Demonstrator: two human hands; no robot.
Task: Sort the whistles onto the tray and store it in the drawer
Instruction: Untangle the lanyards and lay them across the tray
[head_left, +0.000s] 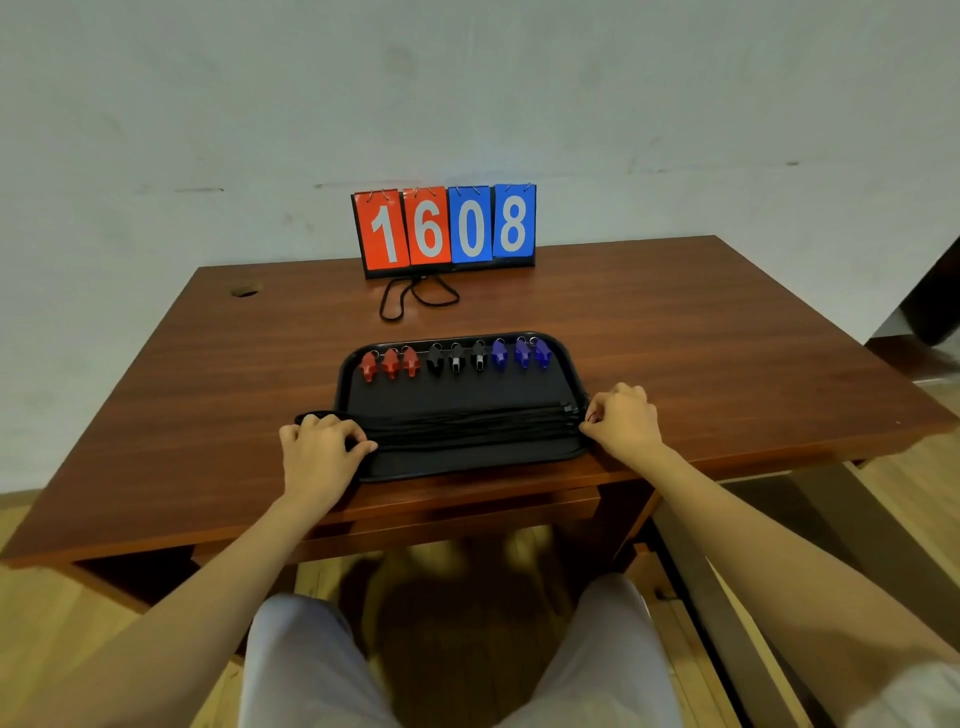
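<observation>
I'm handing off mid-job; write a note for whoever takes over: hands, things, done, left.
Left hand grips the left end of the lanyard bundle; right hand pinches its right end.
Tray sits on the table; whistles line its far side: three red, three black, three blue.
A loose cord lies by the scoreboard.
Done: sorting. Left: tidy lanyards, tray into the drawer.

A plain sports office — wooden desk (675, 322), scuffed white wall (467, 78), plank floor (62, 623), flip scoreboard (444, 228) reading 16 – 08.
</observation>
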